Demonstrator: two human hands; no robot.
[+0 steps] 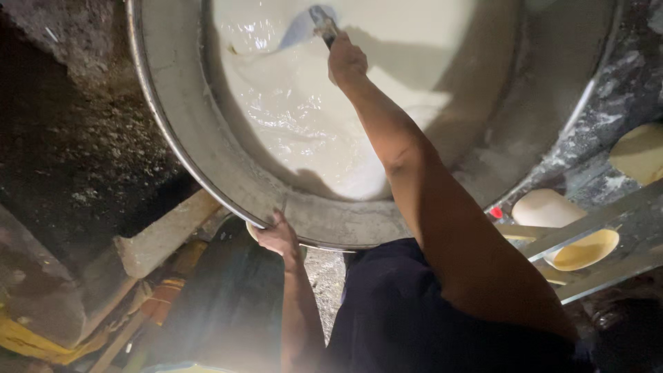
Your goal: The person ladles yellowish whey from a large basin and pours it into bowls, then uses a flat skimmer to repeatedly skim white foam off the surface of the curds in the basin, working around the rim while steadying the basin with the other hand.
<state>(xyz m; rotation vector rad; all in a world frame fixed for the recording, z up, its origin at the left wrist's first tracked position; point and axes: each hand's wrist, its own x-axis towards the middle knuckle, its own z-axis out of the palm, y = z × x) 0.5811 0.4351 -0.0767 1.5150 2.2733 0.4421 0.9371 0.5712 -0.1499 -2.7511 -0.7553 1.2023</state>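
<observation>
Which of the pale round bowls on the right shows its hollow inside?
The lower yellow bowl, under the metal rail. The white one above shows a domed back; the third is cut off.

Grey metal vat [207, 159], creamy white batter [304, 117], pale yellow bowls [583, 252]

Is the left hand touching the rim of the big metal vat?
Touching. The head view shows the left hand with its fingers curled over the near rim of the metal vat, with no gap between them.

Batter [304, 117] in large metal basin [200, 159], scraper [323, 24] in batter at far side, bowls [583, 252] right of basin
</observation>
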